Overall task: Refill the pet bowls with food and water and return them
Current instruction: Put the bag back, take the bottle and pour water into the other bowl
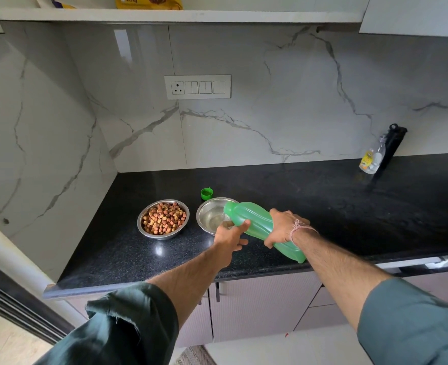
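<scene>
While the green bottle [254, 222] leans with its open mouth over the water bowl [210, 210], both grips hold it. The left grip [229, 237] is closed around the part near the neck, with the thumb on top and the fingers below. The right grip [283, 225] is wrapped around the lower body. How much the bottle holds is hard to see.

The water bowl is of steel, stands on the black desk [349, 206] and has a little clear water on its bottom. Its near rim is hidden behind the bottle and the left grip. Just beside it on the left stands the food bowl [162, 235], also of steel and filled with brown and orange kibble. That makes two bowls.

One green cap [207, 193] lies just behind the water bowl, open side up. Far to the right by the wall stand two more bottles, a clear bottle [371, 160] with a yellow label and a black bottle [394, 143] behind it. On the shelf [178, 15] above, two bags [149, 1] are cut off by the top edge.
</scene>
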`<action>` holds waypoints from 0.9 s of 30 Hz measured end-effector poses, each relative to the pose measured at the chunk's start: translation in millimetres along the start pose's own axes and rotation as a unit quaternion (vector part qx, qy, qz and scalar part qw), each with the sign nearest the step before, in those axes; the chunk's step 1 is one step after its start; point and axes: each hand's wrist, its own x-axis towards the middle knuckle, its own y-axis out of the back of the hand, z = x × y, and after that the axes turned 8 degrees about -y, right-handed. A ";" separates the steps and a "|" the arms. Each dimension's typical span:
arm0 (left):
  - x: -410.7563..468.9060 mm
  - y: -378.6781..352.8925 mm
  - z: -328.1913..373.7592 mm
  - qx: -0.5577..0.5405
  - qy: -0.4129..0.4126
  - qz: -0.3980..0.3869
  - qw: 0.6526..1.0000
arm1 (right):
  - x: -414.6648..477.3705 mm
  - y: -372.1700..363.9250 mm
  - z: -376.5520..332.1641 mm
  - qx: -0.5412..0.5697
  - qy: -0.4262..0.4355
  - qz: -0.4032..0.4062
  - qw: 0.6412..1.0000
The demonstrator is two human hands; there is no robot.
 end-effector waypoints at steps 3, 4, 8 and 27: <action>-0.5 -0.4 -0.6 0.004 -0.002 0.000 1.000 | -0.6 1.1 1.0 -0.001 0.001 0.000 1.000; -0.8 -0.6 -0.6 0.006 -0.003 0.000 1.000 | -0.6 1.3 1.3 -0.001 0.002 0.001 1.000; -0.6 -2.1 0.6 0.008 -0.003 0.002 1.000 | -0.5 2.6 2.3 -0.003 0.002 0.001 1.000; 0.4 3.0 3.2 0.003 0.001 0.002 1.000 | 1.1 9.2 -6.4 -0.023 0.008 -0.001 1.000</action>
